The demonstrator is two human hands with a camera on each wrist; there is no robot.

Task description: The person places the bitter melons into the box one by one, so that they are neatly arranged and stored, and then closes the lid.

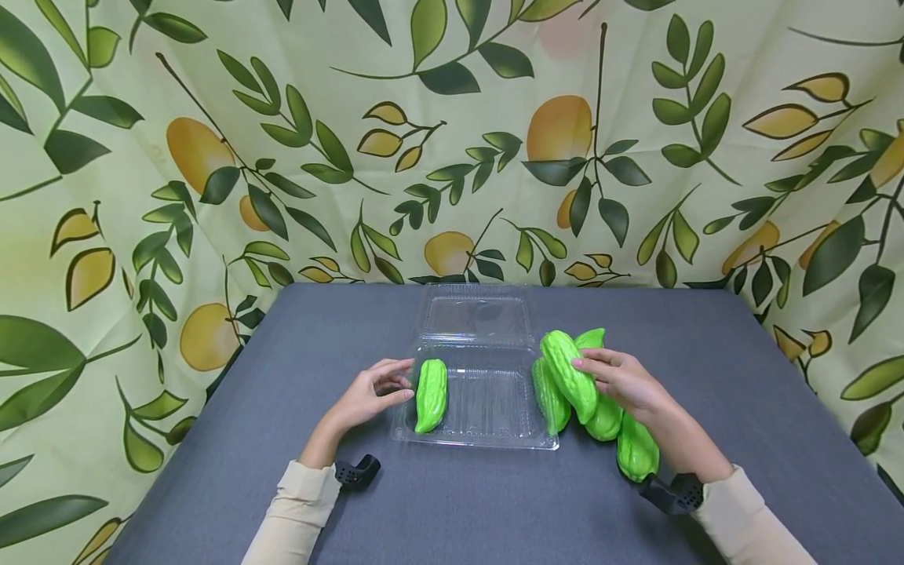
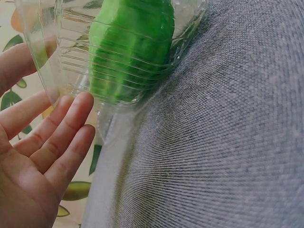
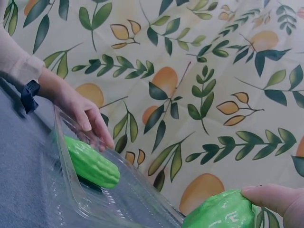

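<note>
A clear plastic clamshell box lies with its lid folded back. One green bitter melon rests along the left side inside it. The left hand is at the box's left rim, fingers loosely extended; in the left wrist view its fingertips lie close to the clear wall. The right hand grips another bitter melon between thumb and fingers, tilted, above the box's right edge. Below that hand are several more bitter melons, partly overlapping and partly hidden. The right wrist view shows the thumb on the gripped melon.
A grey cloth-covered table carries everything. Behind it hangs a curtain printed with leaves and fruit. Each wrist wears a black band.
</note>
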